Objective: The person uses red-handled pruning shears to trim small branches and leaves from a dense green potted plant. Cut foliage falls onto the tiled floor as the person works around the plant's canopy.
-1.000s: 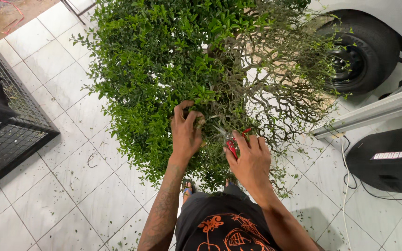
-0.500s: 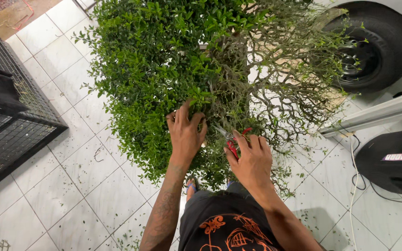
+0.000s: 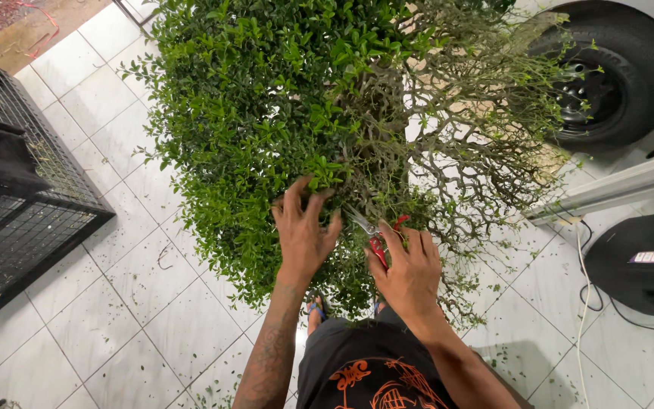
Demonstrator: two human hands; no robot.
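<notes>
A dense green shrub [image 3: 266, 113] fills the upper middle of the head view; its right side is mostly bare twigs [image 3: 486, 144]. My left hand [image 3: 302, 231] lies spread on the foliage at the shrub's near edge, fingers apart, pressing leaves aside. Just to its right, my right hand [image 3: 410, 273] is closed around red-handled pruning shears [image 3: 376, 236], whose metal blades point up-left into the branches between the two hands.
A black wire cage [image 3: 17, 220] stands at the left. A vehicle tyre [image 3: 615, 76] sits at the top right, with a dark box and cables [image 3: 645, 265] at the right. White floor tiles [image 3: 107, 303] carry scattered leaf clippings.
Both hands have stayed at the shrub's near edge. The left hand's fingers have spread a little wider on the foliage, and the shears' blades show more plainly.
</notes>
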